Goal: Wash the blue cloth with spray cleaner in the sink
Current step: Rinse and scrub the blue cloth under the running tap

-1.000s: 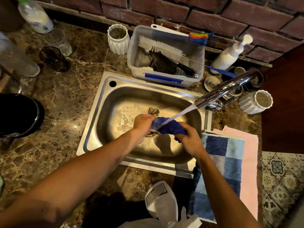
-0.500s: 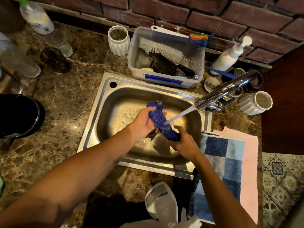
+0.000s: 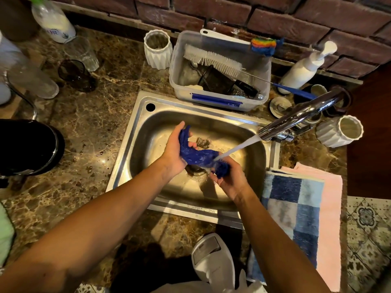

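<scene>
The wet blue cloth (image 3: 198, 156) is stretched between both hands over the steel sink (image 3: 135, 132). My left hand (image 3: 174, 152) grips its upper end near the sink's middle. My right hand (image 3: 229, 178) is closed around its bunched lower end, to the right of the drain. Water streams from the chrome tap (image 3: 300, 115) at the sink's right rim and lands on the cloth by my right hand. The white spray cleaner bottle (image 3: 213, 261) stands on the counter at the near edge, below the sink.
A clear plastic tub (image 3: 262, 81) with brushes sits behind the sink. White ribbed cups (image 3: 157, 49) (image 3: 338, 131), a pump bottle (image 3: 304, 68), glasses (image 3: 82, 52) and a black pot (image 3: 27, 144) stand around. A checked blue towel (image 3: 296, 216) on a pink one (image 3: 332, 218) lies right of the sink.
The cloth went from bunched between close hands to pulled out long. My left hand lifted its end up and back, while my right hand stayed low under the water stream.
</scene>
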